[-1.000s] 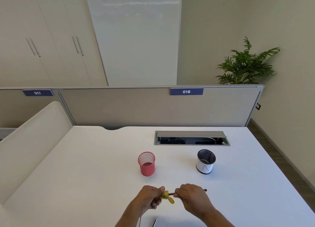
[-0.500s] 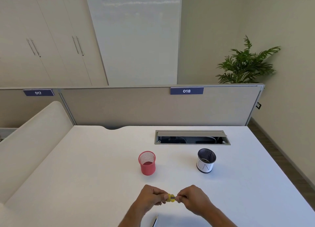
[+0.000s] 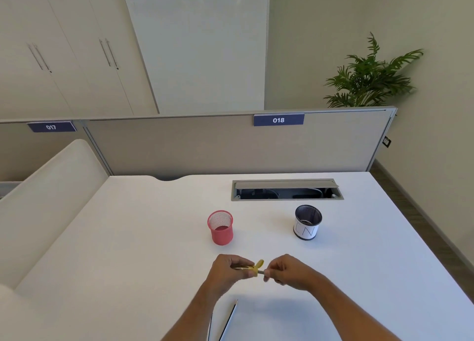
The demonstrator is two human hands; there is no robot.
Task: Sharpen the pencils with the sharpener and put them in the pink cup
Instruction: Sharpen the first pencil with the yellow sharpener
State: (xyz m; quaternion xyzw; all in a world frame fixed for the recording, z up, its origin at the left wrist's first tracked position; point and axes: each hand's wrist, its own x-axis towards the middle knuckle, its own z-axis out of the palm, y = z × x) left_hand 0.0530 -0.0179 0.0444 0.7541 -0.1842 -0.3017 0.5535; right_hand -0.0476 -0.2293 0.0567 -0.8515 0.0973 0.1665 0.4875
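Sharpener [image 3: 257, 268] gripped by left hand [image 3: 229, 269], pencil [image 3: 261, 272] pinched by right hand [image 3: 287, 271]; labels read "018" [image 3: 278, 120], "017" [image 3: 51, 127].

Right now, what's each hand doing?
Left hand: grips the yellow sharpener.
Right hand: pinches the pencil going into it.

Pencil [image 3: 261, 272] mostly hidden in hands

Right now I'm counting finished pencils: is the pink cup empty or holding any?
Empty: the pink cup stands upright, and only its bare mesh inside shows, nothing sticking out.
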